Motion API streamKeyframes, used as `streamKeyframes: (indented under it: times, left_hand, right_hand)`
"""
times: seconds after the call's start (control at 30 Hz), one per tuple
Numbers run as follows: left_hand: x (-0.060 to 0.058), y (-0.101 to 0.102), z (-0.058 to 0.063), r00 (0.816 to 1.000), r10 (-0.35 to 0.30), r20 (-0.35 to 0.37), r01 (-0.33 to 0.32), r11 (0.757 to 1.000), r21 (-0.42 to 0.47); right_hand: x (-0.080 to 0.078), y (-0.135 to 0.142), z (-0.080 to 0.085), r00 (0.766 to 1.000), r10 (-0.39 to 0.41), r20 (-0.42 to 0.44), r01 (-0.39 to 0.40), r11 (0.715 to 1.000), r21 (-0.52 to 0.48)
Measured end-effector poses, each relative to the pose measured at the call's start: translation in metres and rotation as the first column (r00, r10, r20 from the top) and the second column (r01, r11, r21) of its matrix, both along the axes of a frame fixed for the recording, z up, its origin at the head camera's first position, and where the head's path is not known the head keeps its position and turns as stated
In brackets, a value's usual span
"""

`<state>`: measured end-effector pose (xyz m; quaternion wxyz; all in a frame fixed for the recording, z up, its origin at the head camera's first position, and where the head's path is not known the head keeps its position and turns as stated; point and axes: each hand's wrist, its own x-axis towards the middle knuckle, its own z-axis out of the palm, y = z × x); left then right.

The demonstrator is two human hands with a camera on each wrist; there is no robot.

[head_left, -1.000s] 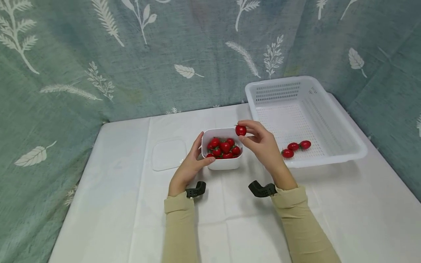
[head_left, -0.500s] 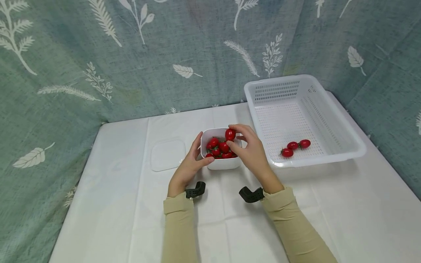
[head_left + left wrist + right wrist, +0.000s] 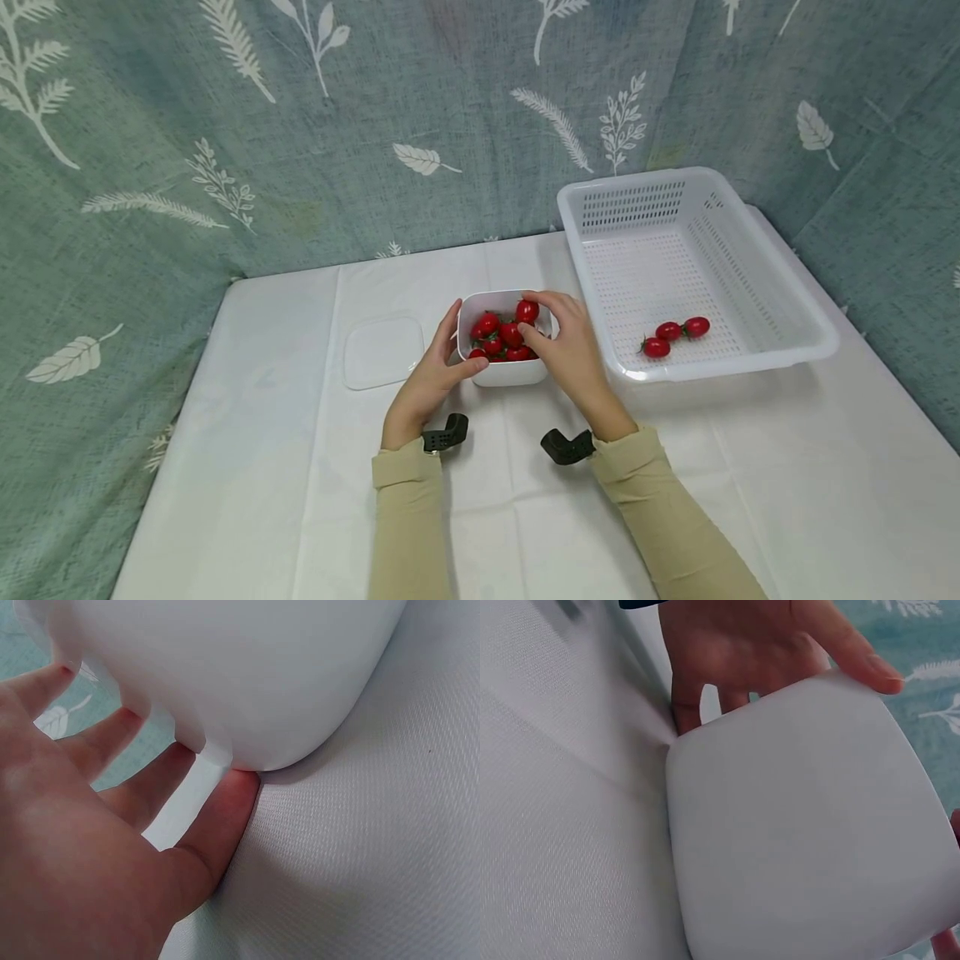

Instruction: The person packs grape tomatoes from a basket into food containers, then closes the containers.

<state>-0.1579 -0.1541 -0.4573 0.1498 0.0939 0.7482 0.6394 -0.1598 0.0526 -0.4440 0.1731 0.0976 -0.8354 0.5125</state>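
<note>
A small white container (image 3: pixel 510 377) full of red cherry tomatoes (image 3: pixel 511 335) sits on the white cloth. Its left side is held by my left hand (image 3: pixel 427 387), thumb at the front rim and fingers along the wall; the left wrist view shows those fingertips against the white wall (image 3: pixel 247 675). Over the container's right side, my right hand (image 3: pixel 570 350) pinches a cherry tomato (image 3: pixel 527 311) between thumb and fingers, inside the back right corner. From the right wrist, the container's outer wall (image 3: pixel 802 825) hides the tomatoes, and only bits of my right fingers show at the edge.
A large white perforated basket (image 3: pixel 720 362) stands to the right, with several-slotted walls and a few cherry tomatoes (image 3: pixel 668 332) near its front. Left of the container lies a clear flat lid (image 3: pixel 384 353). A patterned green curtain (image 3: pixel 465 117) hangs behind the table.
My right hand has moved left and down, bringing the cherry tomato from the container's right rim to inside it. My left hand has kept its hold on the container.
</note>
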Motion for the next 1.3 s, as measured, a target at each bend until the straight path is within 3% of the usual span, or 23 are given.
streamKeyframes:
  times: [0.47,0.73,0.97,1.13,1.3]
  left_hand:
    - [0.0,0.003,0.002,1.0,-0.001,0.003,0.001,1.0,0.031]
    - [-0.011,0.0,-0.017,1.0,0.017,-0.007,-0.016,1.0,0.024]
    - [-0.015,0.0,-0.024,0.999,0.02,-0.025,-0.019,1.0,0.024]
    - [-0.013,0.0,-0.022,1.0,0.017,-0.013,-0.017,1.0,0.025]
    - [-0.007,0.001,-0.011,1.0,0.006,-0.002,-0.006,0.999,0.037]
  right_hand:
    - [-0.006,0.006,-0.01,0.999,0.015,0.034,-0.016,0.999,0.042]
    - [-0.007,0.008,-0.013,1.0,0.026,0.014,-0.027,0.996,0.081]
    - [-0.006,0.008,-0.012,0.999,0.029,0.022,-0.031,0.997,0.071]
    - [-0.005,0.007,-0.007,0.999,0.03,-0.02,-0.029,0.997,0.07]
    - [-0.001,0.005,0.0,0.996,0.05,-0.075,-0.045,0.997,0.062]
